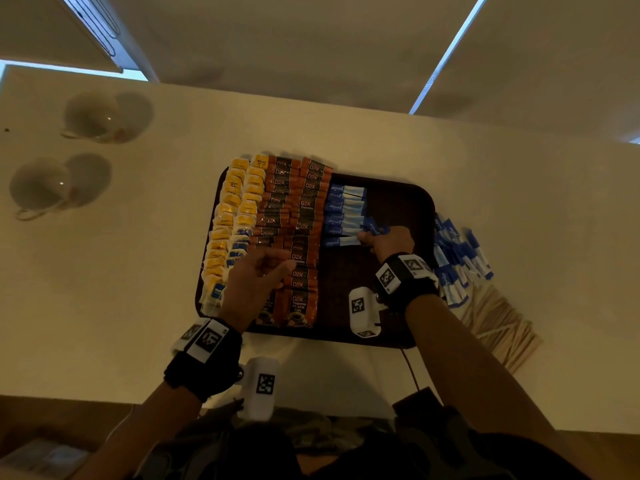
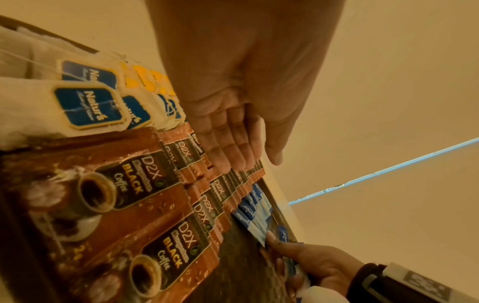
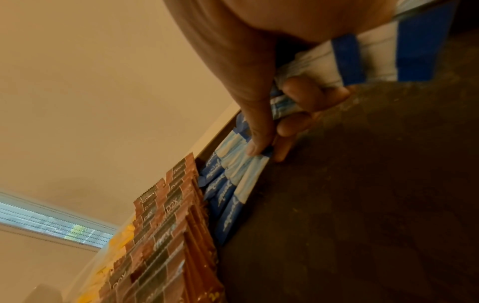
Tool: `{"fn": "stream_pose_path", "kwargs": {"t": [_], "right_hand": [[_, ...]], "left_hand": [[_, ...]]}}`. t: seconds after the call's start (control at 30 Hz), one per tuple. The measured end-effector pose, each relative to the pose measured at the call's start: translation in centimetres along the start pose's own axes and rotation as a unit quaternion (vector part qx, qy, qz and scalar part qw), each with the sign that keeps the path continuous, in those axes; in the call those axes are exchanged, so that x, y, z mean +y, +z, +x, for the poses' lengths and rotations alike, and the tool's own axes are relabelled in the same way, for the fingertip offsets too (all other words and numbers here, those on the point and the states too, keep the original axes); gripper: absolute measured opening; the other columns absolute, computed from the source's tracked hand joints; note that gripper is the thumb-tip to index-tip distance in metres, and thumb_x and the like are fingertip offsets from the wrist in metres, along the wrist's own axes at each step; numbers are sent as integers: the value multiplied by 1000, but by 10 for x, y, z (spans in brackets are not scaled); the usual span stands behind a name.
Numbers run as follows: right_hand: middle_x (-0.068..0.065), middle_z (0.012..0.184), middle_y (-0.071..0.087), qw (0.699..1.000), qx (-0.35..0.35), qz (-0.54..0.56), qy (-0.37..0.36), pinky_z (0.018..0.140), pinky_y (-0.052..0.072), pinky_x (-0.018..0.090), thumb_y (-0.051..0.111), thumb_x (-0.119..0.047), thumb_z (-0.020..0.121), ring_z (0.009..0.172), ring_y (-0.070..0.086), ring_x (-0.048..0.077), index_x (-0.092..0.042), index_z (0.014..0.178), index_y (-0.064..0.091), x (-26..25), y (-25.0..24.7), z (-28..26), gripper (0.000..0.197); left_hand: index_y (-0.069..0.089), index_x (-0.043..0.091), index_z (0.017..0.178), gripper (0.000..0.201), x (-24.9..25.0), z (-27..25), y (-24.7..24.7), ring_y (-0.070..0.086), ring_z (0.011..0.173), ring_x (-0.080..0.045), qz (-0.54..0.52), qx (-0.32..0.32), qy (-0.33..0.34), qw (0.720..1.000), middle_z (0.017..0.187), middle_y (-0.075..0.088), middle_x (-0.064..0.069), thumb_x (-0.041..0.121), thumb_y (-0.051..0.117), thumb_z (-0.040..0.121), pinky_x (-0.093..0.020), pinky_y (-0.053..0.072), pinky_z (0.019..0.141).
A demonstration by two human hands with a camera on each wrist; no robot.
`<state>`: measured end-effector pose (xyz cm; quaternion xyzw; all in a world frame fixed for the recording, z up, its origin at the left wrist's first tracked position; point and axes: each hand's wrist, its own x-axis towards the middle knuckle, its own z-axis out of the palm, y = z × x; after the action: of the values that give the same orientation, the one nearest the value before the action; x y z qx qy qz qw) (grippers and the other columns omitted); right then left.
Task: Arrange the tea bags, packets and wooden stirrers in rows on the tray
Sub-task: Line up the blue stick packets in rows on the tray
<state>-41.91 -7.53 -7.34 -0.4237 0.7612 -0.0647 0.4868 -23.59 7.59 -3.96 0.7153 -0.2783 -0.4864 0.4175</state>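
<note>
A dark brown tray [image 1: 398,202] carries rows of yellow tea bags [image 1: 230,220], brown coffee packets [image 1: 294,216] and blue sweetener packets [image 1: 341,213]. My right hand [image 1: 384,240] grips a bunch of blue packets [image 3: 337,57] in its palm. Its thumb and forefinger pinch one blue packet at the near end of the blue row [image 3: 241,176]. My left hand [image 1: 263,268] hovers over the coffee packets [image 2: 145,194] with straight fingers [image 2: 228,147] and holds nothing. The tray's right half [image 3: 362,194] is bare.
Loose blue packets [image 1: 457,258] and a heap of wooden stirrers [image 1: 498,327] lie on the white table right of the tray. Two upturned white cups [image 1: 91,116] [image 1: 40,188] stand at the far left. A cable [image 1: 410,368] runs off the tray's near edge.
</note>
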Motion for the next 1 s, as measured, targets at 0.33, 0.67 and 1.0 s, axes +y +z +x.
{"fn": "stream_pose_path", "kwargs": {"t": [0.33,0.67,1.0], "right_hand": [[13,77,62,998,10,-39,-46,63,49,34,75,-22,79,72,59,23,-14,56,52,3,0,-11,33],[4,69,57,981,-141,110,-75,42,34,19,72,-17,81,49,43,8,-10,82,67,10,-11,-76,9],[-5,53,56,947,-305,15,-98,41,34,16,73,-10,80,48,49,5,-14,72,60,18,-8,-120,15]], "left_hand": [[65,16,97,12,-8,-6,-2,67,80,-14,34,12,19,999,89,69,-3,18,66,84,-29,57,70],[65,25,94,9,9,-12,-8,66,83,-13,30,-54,51,997,92,68,0,21,63,86,-23,54,64],[69,11,90,8,50,-14,15,61,76,-4,135,-197,156,958,87,66,0,16,63,87,-16,50,69]]}}
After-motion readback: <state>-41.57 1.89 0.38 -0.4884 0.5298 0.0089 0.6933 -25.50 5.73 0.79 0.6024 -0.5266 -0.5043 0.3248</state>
